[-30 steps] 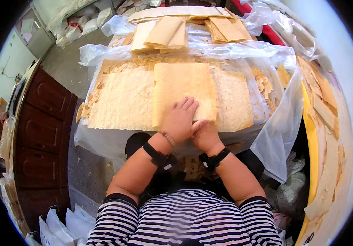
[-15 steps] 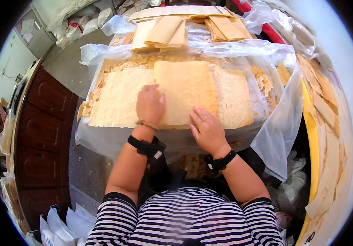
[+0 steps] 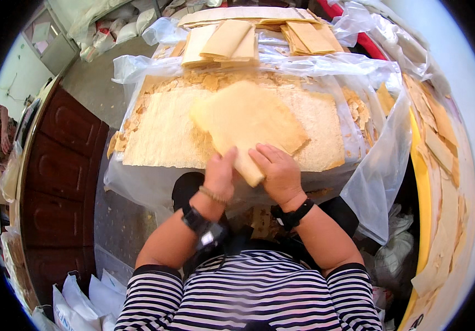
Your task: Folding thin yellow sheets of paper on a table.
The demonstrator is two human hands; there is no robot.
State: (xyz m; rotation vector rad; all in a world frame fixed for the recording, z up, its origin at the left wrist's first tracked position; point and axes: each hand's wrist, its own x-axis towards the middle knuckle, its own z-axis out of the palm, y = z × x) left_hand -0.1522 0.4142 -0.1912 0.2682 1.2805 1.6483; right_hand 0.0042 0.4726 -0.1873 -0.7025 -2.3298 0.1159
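A folded, thin tan pancake-like sheet (image 3: 251, 113) is turned diagonally over a wide pale sheet (image 3: 157, 129) on the table. Its near corner forms a narrow fold that juts past the table's front edge. My left hand (image 3: 219, 179), slightly blurred, is closed on the left side of that fold. On its right side, my right hand (image 3: 282, 174) grips with fingers on top and the thumb out of sight. The pale sheet shows on both sides of the tan one, with crumbled flakes (image 3: 359, 110) around it.
Stacked folded sheets (image 3: 226, 41) and another stack (image 3: 312, 37) lie at the table's far side. Clear plastic film (image 3: 378, 171) drapes over the right edge. Dark red cabinets (image 3: 63, 165) stand left, near white sacks (image 3: 85, 300). Another person's arm (image 3: 5, 132) shows far left.
The tan sheet has turned from lying square to a diagonal, its near end now bunched between my hands. My left hand has come down and toward my right hand, which has barely moved.
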